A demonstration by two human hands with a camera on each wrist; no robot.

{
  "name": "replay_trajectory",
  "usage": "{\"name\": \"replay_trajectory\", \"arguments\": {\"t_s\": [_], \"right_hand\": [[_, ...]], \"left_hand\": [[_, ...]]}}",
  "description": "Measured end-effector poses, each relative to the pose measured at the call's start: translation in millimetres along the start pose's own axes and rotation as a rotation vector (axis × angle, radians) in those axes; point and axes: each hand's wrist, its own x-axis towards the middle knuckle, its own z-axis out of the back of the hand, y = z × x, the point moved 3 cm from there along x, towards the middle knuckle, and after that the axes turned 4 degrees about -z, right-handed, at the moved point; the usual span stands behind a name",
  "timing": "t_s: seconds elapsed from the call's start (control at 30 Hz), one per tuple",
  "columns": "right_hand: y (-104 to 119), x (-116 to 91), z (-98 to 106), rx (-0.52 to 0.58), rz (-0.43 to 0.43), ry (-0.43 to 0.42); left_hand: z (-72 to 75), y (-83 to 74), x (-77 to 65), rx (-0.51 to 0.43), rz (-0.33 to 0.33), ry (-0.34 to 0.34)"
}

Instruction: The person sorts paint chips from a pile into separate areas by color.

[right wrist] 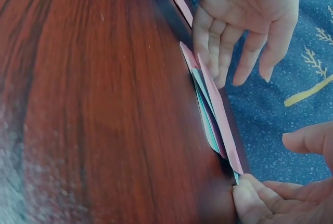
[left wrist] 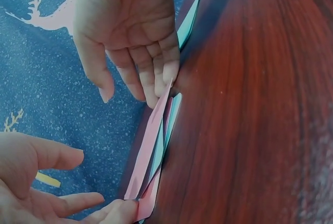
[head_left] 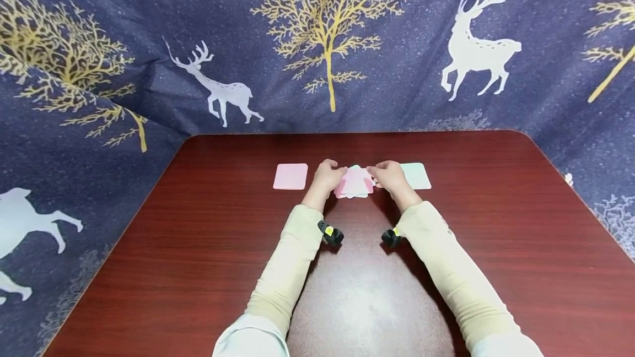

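In the head view my left hand [head_left: 324, 176] and my right hand [head_left: 390, 175] are at opposite sides of a loose pile of pink and mint square cards. On top is a pink card [head_left: 356, 180], one end at the fingers of each hand. The wrist views show this pink card [left wrist: 151, 141] tilted and slightly raised above the fanned mint and pink cards [right wrist: 208, 130]. My left fingertips [left wrist: 122, 211] hold one end low in the left wrist view. In the right wrist view, my right fingertips [right wrist: 247, 198] pinch the other end, with a mint edge just below.
A stack of pink cards [head_left: 290, 176] lies left of my left hand. Mint cards [head_left: 416, 176] lie behind and right of my right hand. The glossy reddish-brown table [head_left: 223, 252] ends at a blue cloth [head_left: 377, 98] with deer and trees.
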Motion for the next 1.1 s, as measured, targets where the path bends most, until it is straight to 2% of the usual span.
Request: {"name": "replay_trajectory", "arguments": {"t_s": [0.23,0.5,0.73,1.1], "right_hand": [[0,-2,1,0.015,0.003,-0.015],[4,-2,0,-0.092,0.034,-0.08],[9,-2,-9,-0.043,0.032,-0.075],[19,-4,-36,0.02,0.062,-0.098]], "left_hand": [[-3.1,-0.9,0.3,-0.05,0.013,0.02],[-2.1,-2.2,1.5,-0.13,0.04,0.023],[6.2,4.6,6.7,-0.223,0.076,0.003],[30.3,5.4,12.4,-0.264,0.02,-0.087]]}}
